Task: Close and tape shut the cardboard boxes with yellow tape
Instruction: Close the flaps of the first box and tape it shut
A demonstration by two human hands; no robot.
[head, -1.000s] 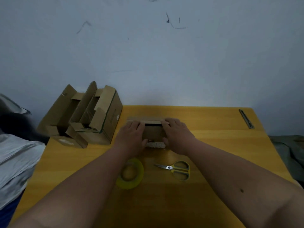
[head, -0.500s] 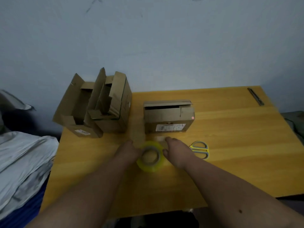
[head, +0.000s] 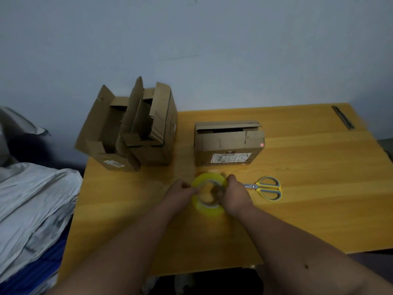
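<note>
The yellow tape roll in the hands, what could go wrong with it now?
Both hands, left hand and right hand, grip the yellow tape roll, so nothing holds down the brown cardboard box with the white label. Its flaps look slightly open and might lift before taping. The yellow-handled scissors lie beside the right hand and could get bumped.

Both forearms are bare up to the frame's edge, with no sleeves, watch or rings to be seen. The left hand (head: pixel 180 191) and right hand (head: pixel 235 195) wear no gloves. A small dark mole marks the right forearm.
</note>
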